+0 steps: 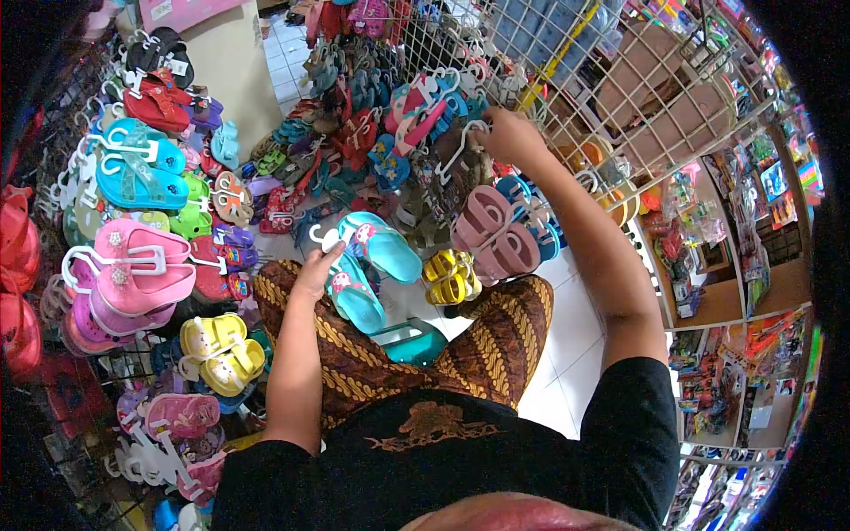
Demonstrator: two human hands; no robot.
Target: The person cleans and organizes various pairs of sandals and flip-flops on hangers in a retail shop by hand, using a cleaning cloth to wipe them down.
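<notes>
My left hand (317, 271) is closed around the white hanger (327, 237) of a pair of turquoise children's slippers (379, 250) with pink pictures on their straps. The pair hangs above my lap, by my left knee. Stretched forward to the wire rack, my right hand (513, 140) has its fingers closed at the end of a white shoe hanger (462, 150). Dark footwear behind that hanger is partly hidden. Below my right hand are pink sandals (496, 232), and small yellow sandals (450, 276) are between my knees.
Hanging footwear crowds the left side, including pink clogs (133, 265) and yellow sandals (221, 352). A wire grid (620, 80) stands at front right, beside shelves (717, 301) of packaged goods. Under me is a green stool (416, 343) on white floor tiles (567, 354).
</notes>
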